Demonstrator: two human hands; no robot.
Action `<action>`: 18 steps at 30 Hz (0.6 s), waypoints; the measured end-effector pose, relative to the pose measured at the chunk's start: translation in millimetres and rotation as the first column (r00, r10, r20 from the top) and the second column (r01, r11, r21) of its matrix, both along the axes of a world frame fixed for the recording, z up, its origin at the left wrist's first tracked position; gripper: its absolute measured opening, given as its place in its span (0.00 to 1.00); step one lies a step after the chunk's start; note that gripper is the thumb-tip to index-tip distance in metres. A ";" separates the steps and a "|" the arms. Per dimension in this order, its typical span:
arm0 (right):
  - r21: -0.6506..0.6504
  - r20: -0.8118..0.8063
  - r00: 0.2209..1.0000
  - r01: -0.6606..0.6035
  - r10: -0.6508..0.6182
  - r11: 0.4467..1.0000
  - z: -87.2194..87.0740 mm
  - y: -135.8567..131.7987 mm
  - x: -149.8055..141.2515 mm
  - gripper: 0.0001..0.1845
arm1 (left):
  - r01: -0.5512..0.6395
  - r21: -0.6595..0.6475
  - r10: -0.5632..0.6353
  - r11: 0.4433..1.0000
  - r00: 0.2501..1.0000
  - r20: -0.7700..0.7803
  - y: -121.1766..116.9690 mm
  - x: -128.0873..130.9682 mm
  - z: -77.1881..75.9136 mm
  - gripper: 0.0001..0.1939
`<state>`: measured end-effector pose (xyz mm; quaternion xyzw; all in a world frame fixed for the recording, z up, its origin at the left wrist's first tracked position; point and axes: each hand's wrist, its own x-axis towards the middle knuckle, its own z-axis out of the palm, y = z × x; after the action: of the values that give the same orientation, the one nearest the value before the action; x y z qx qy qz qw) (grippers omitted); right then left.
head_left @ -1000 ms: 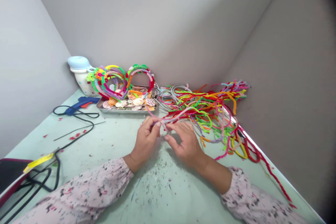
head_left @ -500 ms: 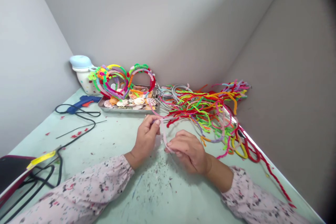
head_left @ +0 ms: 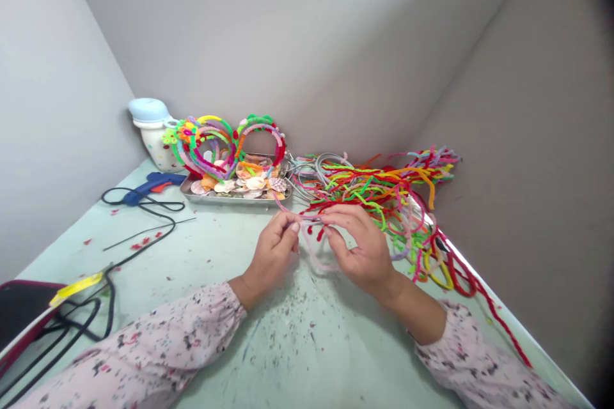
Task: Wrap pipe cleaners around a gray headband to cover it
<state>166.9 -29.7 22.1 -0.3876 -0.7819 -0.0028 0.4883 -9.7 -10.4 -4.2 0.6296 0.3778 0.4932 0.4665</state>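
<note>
My left hand [head_left: 271,254] and my right hand [head_left: 362,248] are both pinched on a pale pink pipe cleaner [head_left: 314,257] above the pale green table [head_left: 201,268]. The pipe cleaner loops down between the hands, and a thin grey band or wire shows at the fingertips. Just beyond the hands lies a big tangled heap of coloured pipe cleaners [head_left: 384,198]. Both forearms wear pink flowered sleeves.
At the back stand a metal tray of seashells [head_left: 240,188] with decorated headbands [head_left: 220,144] leaning over it, and a white jar with a blue lid [head_left: 151,131]. A blue glue gun [head_left: 148,184] with a black cord lies left. Grey walls close in on three sides.
My right hand has risen from low on the table to the level of my left hand, carrying the pink pipe cleaner round. The left hand has barely moved.
</note>
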 end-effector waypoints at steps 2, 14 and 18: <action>-0.032 0.074 0.997 0.009 -0.007 0.999 -0.4 5.4 1.1 0.13 | 0.025 0.002 -0.025 1.000 1.000 0.001 -0.9 0.0 -0.2 0.08; 0.073 0.193 0.981 -0.014 0.000 0.997 -22.5 10.1 0.3 0.03 | 0.134 -0.064 -0.135 0.989 0.991 -0.020 -8.4 3.8 4.8 0.07; 0.104 0.204 0.979 -0.015 -0.007 0.994 -23.5 10.3 1.2 0.03 | 0.134 -0.072 -0.134 0.988 0.991 0.009 -7.7 3.3 3.5 0.07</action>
<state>168.0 -19.4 -1.4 -0.3575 -0.8274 -0.0827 0.4252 -6.4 -18.1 -0.8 0.6352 0.3513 0.4482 0.5218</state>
